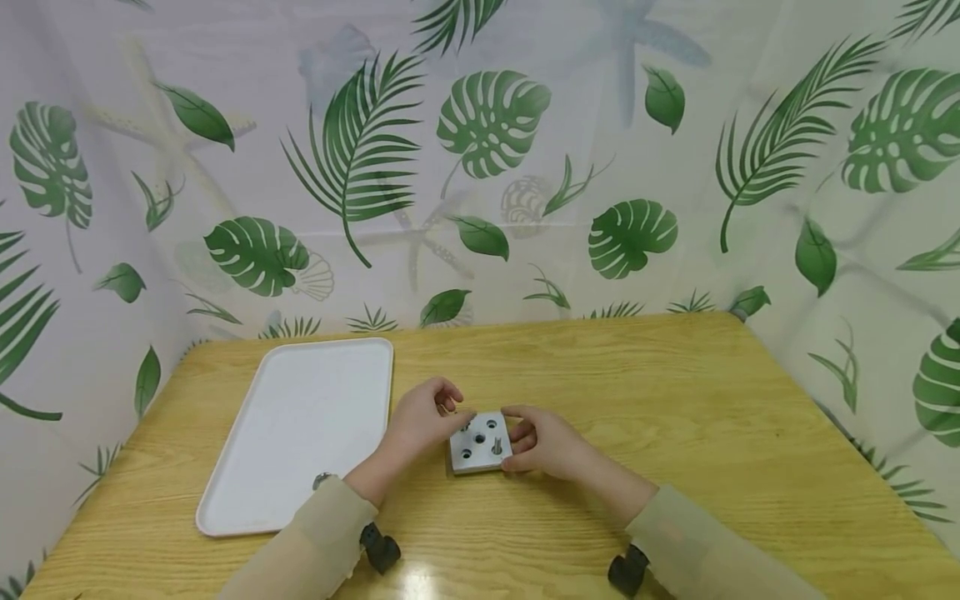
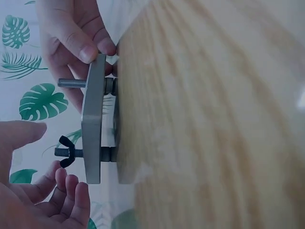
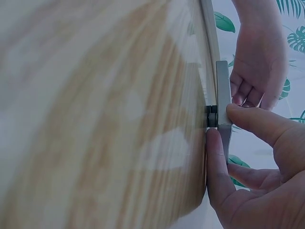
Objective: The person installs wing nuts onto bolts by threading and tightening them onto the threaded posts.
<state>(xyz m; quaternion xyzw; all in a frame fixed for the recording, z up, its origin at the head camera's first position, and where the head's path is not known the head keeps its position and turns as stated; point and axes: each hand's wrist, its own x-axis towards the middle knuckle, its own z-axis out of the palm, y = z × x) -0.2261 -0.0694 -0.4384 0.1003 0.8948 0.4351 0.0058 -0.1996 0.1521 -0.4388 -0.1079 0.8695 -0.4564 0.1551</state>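
A square silver metal plate (image 1: 481, 457) with several holes stands just above the tabletop on bolt heads or nuts. My right hand (image 1: 551, 444) grips its right edge; in the right wrist view the thumb (image 3: 259, 121) lies on its upper face and a finger reaches beneath. One bare threaded bolt (image 2: 71, 83) sticks up through the plate. On a second bolt sits a black wing nut (image 2: 71, 151), a little above the plate's face. My left hand (image 1: 418, 421) is around that wing nut, thumb and loosely bent fingers apart from it in the left wrist view.
A white tray (image 1: 315, 425) lies on the wooden table (image 1: 637, 375) to the left, partly under the left forearm. Leaf-patterned cloth (image 1: 555, 250) hangs behind the table and along its sides. Dark wrist cameras (image 1: 381, 548) hang below both sleeves.
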